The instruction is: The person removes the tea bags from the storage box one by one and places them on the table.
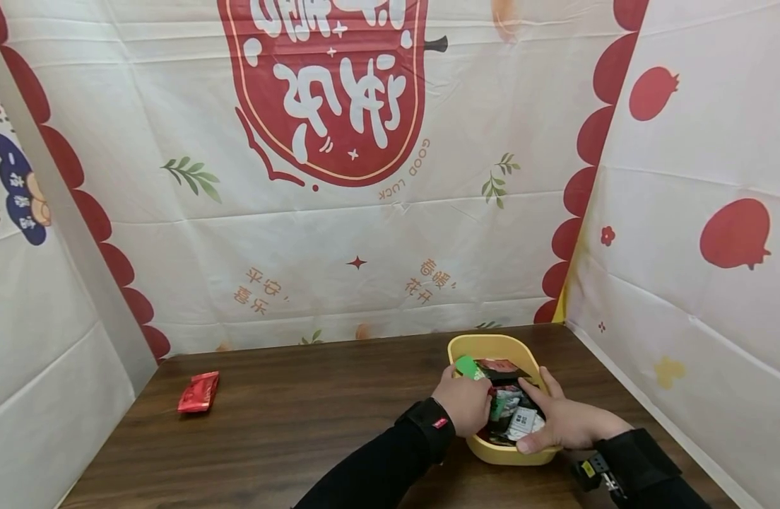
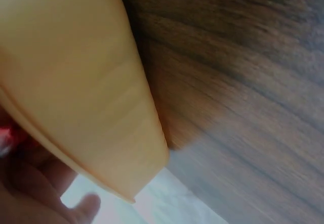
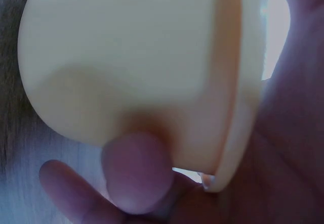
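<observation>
A yellow plastic basket (image 1: pixel 513 458) full of snack packets (image 1: pixel 507 403) stands at the right of the table. My left hand (image 1: pixel 464 401) reaches in over its left rim with curled fingers, and a bit of a shiny red packet (image 2: pixel 7 137) shows at those fingers in the left wrist view. Most of that packet is hidden. My right hand (image 1: pixel 571 422) holds the basket at its right rim, thumb and a finger reaching over the packets. In the right wrist view, a fingertip (image 3: pixel 136 173) presses the basket's outer wall (image 3: pixel 126 52).
A small red packet (image 1: pixel 199 392) lies alone far to the left on the brown wooden table (image 1: pixel 314 410). Printed white cloth (image 1: pixel 339 233) hangs behind the table, with more cloth along the left and right sides. The right cloth (image 1: pixel 689 311) is close beyond the basket.
</observation>
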Motion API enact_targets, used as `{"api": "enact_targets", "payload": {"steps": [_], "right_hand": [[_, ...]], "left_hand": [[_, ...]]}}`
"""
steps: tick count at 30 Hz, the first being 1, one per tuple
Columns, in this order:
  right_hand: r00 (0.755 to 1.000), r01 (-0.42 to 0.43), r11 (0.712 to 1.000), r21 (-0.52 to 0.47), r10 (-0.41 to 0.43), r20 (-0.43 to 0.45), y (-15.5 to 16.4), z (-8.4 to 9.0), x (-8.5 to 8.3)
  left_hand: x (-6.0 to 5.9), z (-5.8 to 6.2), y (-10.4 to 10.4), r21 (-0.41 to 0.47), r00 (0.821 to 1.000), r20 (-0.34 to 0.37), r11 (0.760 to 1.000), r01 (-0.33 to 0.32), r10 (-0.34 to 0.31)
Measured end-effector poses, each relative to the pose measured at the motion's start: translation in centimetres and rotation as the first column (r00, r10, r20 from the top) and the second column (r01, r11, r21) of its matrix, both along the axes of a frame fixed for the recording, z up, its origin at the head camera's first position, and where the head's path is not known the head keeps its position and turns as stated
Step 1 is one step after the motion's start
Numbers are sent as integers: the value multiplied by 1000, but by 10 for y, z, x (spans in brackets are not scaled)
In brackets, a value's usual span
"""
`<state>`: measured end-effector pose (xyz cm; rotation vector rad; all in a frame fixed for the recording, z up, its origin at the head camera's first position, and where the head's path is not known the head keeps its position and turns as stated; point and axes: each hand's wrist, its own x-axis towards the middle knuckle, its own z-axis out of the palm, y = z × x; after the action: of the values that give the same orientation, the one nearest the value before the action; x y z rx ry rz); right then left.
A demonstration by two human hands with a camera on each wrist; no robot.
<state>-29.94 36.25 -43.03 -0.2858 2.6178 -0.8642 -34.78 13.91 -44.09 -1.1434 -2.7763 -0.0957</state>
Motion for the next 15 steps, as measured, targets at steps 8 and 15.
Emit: {"api": "enact_targets", "payload": {"steps": [8, 15], "right_hand": [[1000, -13, 1000, 24, 13, -9, 0, -1, 0], [1000, -10, 1000, 25, 10, -10, -1, 0, -1]], "left_hand": [[-4, 5, -14, 241, 984, -25, 954, 178, -178], [-14, 7, -37, 365, 952, -229, 888, 279, -204]]}}
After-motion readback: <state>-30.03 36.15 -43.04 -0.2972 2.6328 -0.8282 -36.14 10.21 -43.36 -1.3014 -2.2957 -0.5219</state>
